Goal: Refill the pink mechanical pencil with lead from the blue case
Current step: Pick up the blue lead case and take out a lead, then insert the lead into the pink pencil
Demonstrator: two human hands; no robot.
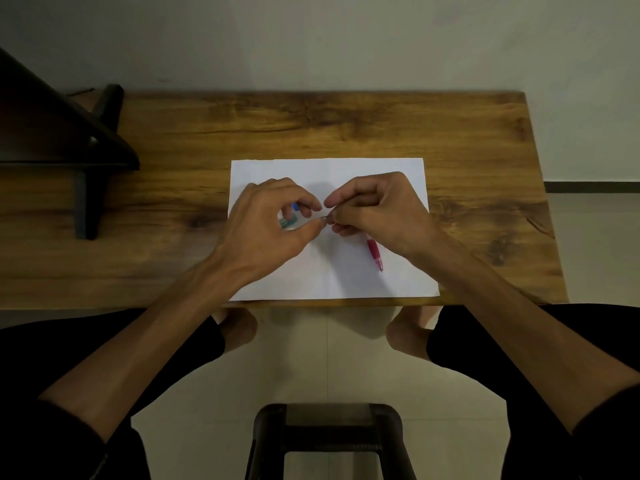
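Note:
The pink mechanical pencil point(374, 252) is in my right hand point(374, 206), its tip pointing down toward me and its back end hidden inside my fingers. My left hand point(273, 220) pinches a thin dark lead point(325, 217) between thumb and forefinger, right at the pencil's back end. The lead case point(290, 218), with a blue cap, lies under the curled fingers of my left hand, mostly hidden; whether the hand grips it I cannot tell. Both hands hover over a white sheet of paper point(346, 278).
The paper lies on a wooden table point(346, 126), near its front edge. A dark stand point(59, 140) sits at the table's left. A dark stool point(329, 441) is below, between my knees. Beyond the table is a pale wall.

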